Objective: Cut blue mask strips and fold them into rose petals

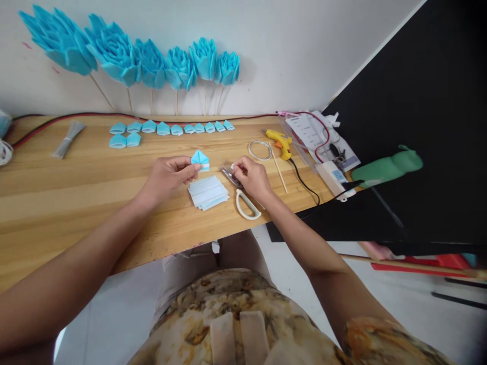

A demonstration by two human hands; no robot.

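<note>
My left hand (169, 175) pinches a folded light-blue petal (200, 159) just above the wooden table (76, 187). My right hand (251, 176) is closed over the blades of a pair of white-handled scissors (243, 200) lying on the table, and a tiny white scrap shows at its fingertips. Between the hands, slightly nearer to me, lies a fanned stack of pale blue-and-white strips (208, 192).
Several folded blue petals (171, 129) lie in rows at the back. Blue paper flowers on sticks (152, 63) lean on the wall. To the right are a white ring (259, 150), a wooden skewer (279, 167), a yellow glue gun (280, 141), a power strip (335, 177) and a green bottle (388, 167).
</note>
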